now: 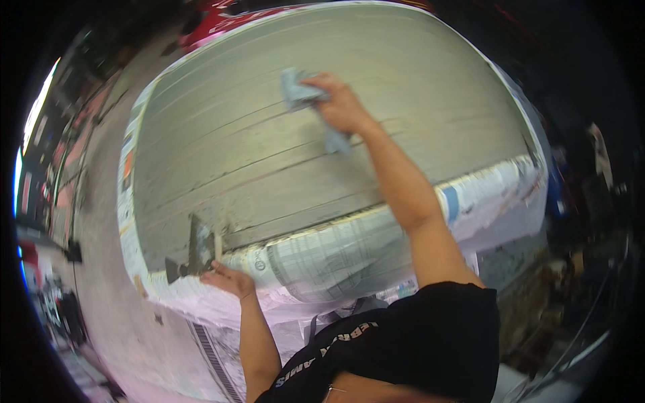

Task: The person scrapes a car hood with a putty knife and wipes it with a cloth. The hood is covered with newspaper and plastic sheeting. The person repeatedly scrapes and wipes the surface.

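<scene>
My right hand (pixel 341 104) grips a crumpled light-blue cloth (pixel 295 93) over the middle of a wide grey panel (pixel 416 80). One end of the cloth hangs below the wrist. My left hand (pixel 230 279) is at the panel's near left corner, its fingers closed at the end of a small dark putty knife (pixel 176 271). Right beside those fingers is a larger flat metal spreader (pixel 200 247), smeared with grey. Whether the hand also holds the spreader is hard to make out. Dark lines and smears cross the panel surface.
Printed masking paper (pixel 336 258) wraps the panel's edges. On the left runs a concrete floor (pixel 111 201), with a floor grate (pixel 213 363) near my body. A red car part (pixel 222 23) shows beyond the far edge. Clutter stands in the dark on the right.
</scene>
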Action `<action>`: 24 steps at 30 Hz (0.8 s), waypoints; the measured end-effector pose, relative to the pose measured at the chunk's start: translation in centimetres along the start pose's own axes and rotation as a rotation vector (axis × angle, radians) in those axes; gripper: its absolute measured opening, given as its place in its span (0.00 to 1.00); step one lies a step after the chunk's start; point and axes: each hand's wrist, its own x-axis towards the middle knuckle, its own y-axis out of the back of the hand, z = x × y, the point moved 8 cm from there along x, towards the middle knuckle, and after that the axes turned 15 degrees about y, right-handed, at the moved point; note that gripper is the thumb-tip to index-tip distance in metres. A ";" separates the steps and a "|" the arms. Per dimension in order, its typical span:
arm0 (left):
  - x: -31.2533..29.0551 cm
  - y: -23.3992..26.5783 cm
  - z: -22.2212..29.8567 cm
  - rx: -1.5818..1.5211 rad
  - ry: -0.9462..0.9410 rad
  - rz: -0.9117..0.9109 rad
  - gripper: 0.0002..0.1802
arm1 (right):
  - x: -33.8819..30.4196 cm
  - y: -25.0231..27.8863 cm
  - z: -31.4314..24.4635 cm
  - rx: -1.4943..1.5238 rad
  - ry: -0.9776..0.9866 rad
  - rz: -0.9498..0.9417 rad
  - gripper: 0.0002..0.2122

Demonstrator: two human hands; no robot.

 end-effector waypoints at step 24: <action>0.6 0.6 1.0 0.037 -0.258 0.164 0.35 | -11.2 17.3 -1.4 0.062 -0.179 0.684 0.23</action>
